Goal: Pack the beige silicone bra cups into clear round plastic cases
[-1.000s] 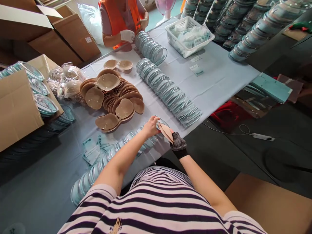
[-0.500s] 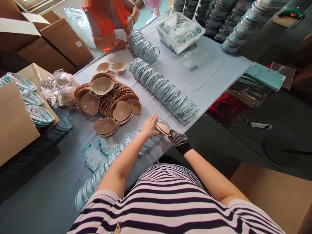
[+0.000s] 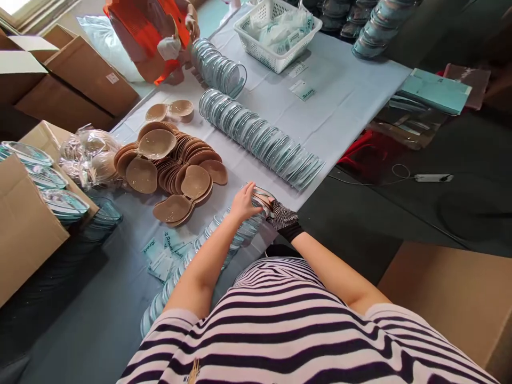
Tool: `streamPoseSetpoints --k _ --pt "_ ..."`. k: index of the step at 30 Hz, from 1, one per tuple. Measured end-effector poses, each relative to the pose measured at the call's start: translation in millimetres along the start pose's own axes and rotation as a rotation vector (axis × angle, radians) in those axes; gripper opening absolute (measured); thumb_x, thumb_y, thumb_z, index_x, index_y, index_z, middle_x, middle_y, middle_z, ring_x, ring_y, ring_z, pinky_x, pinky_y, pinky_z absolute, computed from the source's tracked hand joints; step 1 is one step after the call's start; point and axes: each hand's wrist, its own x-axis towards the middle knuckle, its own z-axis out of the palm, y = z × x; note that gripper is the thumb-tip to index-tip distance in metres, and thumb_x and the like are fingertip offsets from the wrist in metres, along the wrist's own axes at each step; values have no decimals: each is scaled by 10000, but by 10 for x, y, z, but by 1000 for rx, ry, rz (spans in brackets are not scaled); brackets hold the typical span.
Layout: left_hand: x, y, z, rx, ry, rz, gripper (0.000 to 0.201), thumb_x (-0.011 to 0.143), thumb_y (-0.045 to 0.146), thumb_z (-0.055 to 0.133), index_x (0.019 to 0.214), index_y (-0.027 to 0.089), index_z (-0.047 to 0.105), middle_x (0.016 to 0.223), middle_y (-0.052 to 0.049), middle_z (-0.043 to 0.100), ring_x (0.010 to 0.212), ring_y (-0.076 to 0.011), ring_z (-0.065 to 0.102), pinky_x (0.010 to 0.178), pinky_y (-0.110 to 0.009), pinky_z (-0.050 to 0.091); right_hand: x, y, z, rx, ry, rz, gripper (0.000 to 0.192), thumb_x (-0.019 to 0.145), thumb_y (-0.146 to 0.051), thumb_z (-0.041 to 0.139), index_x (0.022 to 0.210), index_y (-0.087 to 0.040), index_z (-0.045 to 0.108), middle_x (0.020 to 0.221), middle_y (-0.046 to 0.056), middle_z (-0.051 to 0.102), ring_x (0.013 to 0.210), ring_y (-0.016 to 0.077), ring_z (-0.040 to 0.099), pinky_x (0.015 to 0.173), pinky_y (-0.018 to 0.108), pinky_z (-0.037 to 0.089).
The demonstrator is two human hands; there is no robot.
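Observation:
My bare left hand [image 3: 245, 201] rests on the top clear plastic shell [image 3: 262, 194] at the far end of a row of clear shells [image 3: 200, 250] lying along the table's near edge. My right hand [image 3: 281, 216], in a black dotted glove, presses on the same shell from the right, over a beige pad that barely shows between the hands. A pile of beige cup pads [image 3: 176, 165] lies just beyond my left hand. Small printed labels [image 3: 164, 250] lie left of the row.
A longer row of clear shells [image 3: 260, 141] crosses the light blue table [image 3: 340, 106]. A white basket [image 3: 276, 32] stands at the back. A person in an orange vest [image 3: 148, 32] handles another shell row [image 3: 218, 69]. Cardboard boxes [image 3: 24, 213] stand left; another box [image 3: 448, 298] right.
The beige pad held up in my right hand a second ago has gone down into the top shell. Both hands now press closer together on it. The view has tilted.

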Motion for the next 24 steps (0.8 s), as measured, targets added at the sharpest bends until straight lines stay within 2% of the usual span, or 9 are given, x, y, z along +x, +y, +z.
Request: streamPoseSetpoints --k 7,12,15,20,24 --pt "-11 8 -9 -1 -29 20 962 671 384 813 1488 177 351 1565 -141 378 1402 -306 428 1163 -416 364 155 90 19 14 83 67 368 992 -393 373 1150 -193 637 1101 90 739 915 219 687 706 249 434" --pt "-13 -15 9 12 -25 33 951 681 400 809 1484 179 350 1563 -142 380 1396 -316 435 1169 -426 358 300 37 4 -83 -87 9 333 1001 -322 373 1187 -204 624 1064 102 743 902 210 691 699 255 435" --pt "-19 -9 4 10 -22 31 956 685 401 809 1482 158 342 1569 -159 367 1408 -315 419 1171 -429 354 312 36 -37 -82 -131 -3 323 998 -304 395 1212 -216 621 1065 111 744 914 215 694 713 267 443" --pt "-38 6 -6 -9 -5 32 867 683 362 817 1418 173 398 1556 -168 385 1413 -301 416 1160 -430 364 184 106 1 96 -50 149 223 944 -341 512 1062 -238 672 1013 64 753 894 199 686 707 252 439" --pt "-48 15 -5 7 -7 49 711 681 361 820 1293 206 494 1545 -152 400 1365 -301 474 1118 -434 406 147 44 128 215 6 258 212 936 -318 508 1004 -234 691 1000 50 755 902 197 681 732 254 452"
